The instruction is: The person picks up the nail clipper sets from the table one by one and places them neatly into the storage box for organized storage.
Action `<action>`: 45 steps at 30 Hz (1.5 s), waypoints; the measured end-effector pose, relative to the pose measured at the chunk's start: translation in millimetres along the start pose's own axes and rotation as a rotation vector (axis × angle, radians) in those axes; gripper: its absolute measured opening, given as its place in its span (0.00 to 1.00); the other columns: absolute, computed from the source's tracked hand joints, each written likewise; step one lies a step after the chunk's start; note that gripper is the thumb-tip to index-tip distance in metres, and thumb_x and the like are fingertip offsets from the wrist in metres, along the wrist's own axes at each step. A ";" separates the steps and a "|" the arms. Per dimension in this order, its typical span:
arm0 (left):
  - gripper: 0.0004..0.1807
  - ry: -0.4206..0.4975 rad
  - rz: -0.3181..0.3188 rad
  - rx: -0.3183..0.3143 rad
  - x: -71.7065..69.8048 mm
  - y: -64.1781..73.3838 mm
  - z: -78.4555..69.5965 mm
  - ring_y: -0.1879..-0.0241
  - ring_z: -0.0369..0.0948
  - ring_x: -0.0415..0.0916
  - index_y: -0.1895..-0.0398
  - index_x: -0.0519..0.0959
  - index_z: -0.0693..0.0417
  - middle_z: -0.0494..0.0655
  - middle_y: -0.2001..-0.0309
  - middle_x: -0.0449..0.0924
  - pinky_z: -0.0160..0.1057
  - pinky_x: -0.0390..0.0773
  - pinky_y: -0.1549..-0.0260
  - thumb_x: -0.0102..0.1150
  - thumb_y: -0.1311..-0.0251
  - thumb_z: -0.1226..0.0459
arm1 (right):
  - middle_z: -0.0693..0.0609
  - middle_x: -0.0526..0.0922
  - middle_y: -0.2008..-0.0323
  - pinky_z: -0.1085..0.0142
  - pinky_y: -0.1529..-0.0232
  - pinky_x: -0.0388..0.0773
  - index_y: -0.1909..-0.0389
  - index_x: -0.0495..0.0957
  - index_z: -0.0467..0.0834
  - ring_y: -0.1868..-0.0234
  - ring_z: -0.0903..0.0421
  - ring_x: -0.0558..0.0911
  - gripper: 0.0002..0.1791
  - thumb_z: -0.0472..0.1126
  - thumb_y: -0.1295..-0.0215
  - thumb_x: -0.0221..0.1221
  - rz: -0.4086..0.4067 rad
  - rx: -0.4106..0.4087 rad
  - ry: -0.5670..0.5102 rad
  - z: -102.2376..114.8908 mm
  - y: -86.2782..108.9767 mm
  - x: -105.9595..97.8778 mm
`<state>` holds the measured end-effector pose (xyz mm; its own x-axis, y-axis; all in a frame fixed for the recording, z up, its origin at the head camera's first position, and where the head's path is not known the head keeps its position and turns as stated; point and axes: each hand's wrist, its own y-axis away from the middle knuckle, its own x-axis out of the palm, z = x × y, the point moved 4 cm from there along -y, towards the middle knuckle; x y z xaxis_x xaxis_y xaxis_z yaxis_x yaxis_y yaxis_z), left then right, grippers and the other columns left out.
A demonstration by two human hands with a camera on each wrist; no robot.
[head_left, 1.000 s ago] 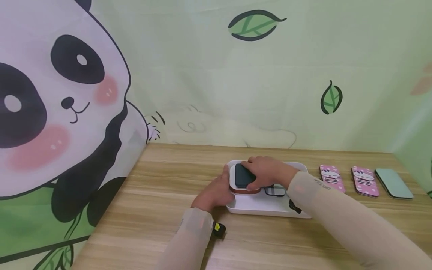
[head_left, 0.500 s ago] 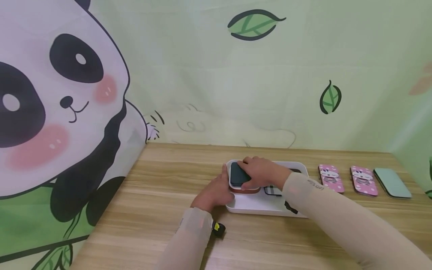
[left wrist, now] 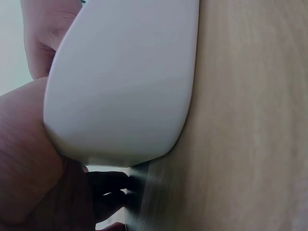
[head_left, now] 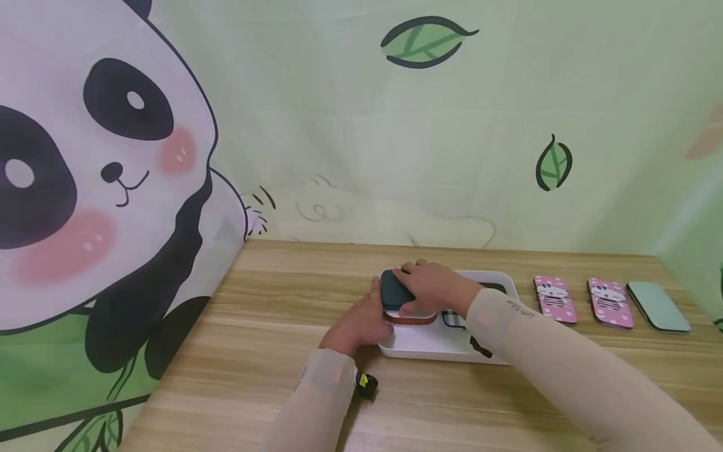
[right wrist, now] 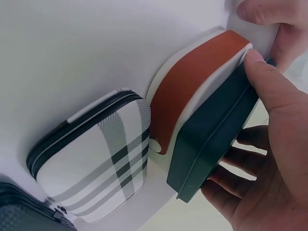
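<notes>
One tray (head_left: 437,344) has four cases: one green case (head_left: 396,290) and one orange case (right wrist: 185,84) toward its ten o'clock, one plaid case (right wrist: 98,161) centrally, one dark case (right wrist: 24,211) toward two. At three o'clock lie two pink cases (head_left: 556,300) and one mint case (head_left: 659,306).

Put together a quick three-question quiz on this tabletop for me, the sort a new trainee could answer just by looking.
1. Which hand holds the dark green case?
2. True or false: the plaid case is inside the white tray.
3. How many pink cases lie on the wooden table, between the tray and the mint-green case?

Key:
1. The right hand.
2. True.
3. Two.
</notes>
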<state>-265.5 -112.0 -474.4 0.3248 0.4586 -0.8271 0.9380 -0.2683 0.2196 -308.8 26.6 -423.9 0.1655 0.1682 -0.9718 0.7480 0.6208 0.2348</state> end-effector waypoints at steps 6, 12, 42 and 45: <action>0.56 0.006 0.002 0.009 0.8 -0.6 -1.0 0.25 0.49 0.56 0.20 0.32 0.61 0.60 0.21 0.50 0.46 0.60 0.29 0.57 0.42 0.60 | 0.40 0.67 0.29 0.50 0.35 0.70 0.23 0.58 0.41 0.34 0.42 0.70 0.49 0.65 0.37 0.61 0.002 -0.005 0.003 -0.2 0.9 0.5; 0.56 0.023 0.003 0.010 0.3 -0.2 -2.7 0.25 0.50 0.57 0.20 0.32 0.61 0.60 0.22 0.50 0.47 0.61 0.29 0.58 0.43 0.62 | 0.40 0.66 0.29 0.49 0.35 0.70 0.23 0.57 0.42 0.33 0.42 0.69 0.50 0.66 0.37 0.60 -0.016 -0.004 0.019 -1.4 1.3 2.6; 0.56 0.030 -0.017 -0.006 1.1 -0.9 -2.1 0.25 0.48 0.56 0.20 0.33 0.59 0.58 0.21 0.51 0.46 0.58 0.28 0.58 0.44 0.62 | 0.38 0.65 0.28 0.42 0.31 0.63 0.23 0.59 0.46 0.29 0.37 0.65 0.47 0.65 0.37 0.61 -0.068 0.051 -0.084 -65.4 43.8 -13.3; 0.56 0.037 -0.015 -0.010 1.7 -1.2 -0.9 0.25 0.48 0.56 0.19 0.33 0.58 0.57 0.21 0.50 0.46 0.58 0.27 0.58 0.44 0.62 | 0.38 0.65 0.28 0.41 0.31 0.63 0.23 0.58 0.45 0.30 0.37 0.65 0.47 0.64 0.37 0.62 -0.072 0.078 -0.112 -75.4 50.3 -14.7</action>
<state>-265.9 -110.1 -475.5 0.3150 0.4936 -0.8106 0.9438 -0.2525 0.2130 -322.2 113.2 -396.1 0.1767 0.0363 -0.9836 0.8076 0.5658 0.1660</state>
